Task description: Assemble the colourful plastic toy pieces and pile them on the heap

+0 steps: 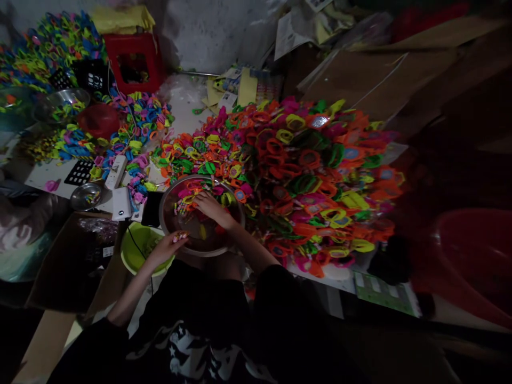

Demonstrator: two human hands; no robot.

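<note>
A metal basin (212,249) stands in front of me with colourful plastic toy watches (188,194) heaped at its far side. My right hand (210,207) reaches over the basin, its fingers loosely apart and resting on the watches; the fingertips are partly hidden among them. At the near left rim, my left hand (166,248) is closed around small pink-and-white pieces (181,236), too small to make out exactly. A yellow piece (202,231) lies on the basin's bottom.
A large pile of toy watches (312,181) rises right of the basin. Left are a lime-green bowl (130,250), a white power bank (121,204), a power strip (116,172) and a small metal dish (86,197). A red stool (154,64) stands behind; a red tub (472,256) is far right.
</note>
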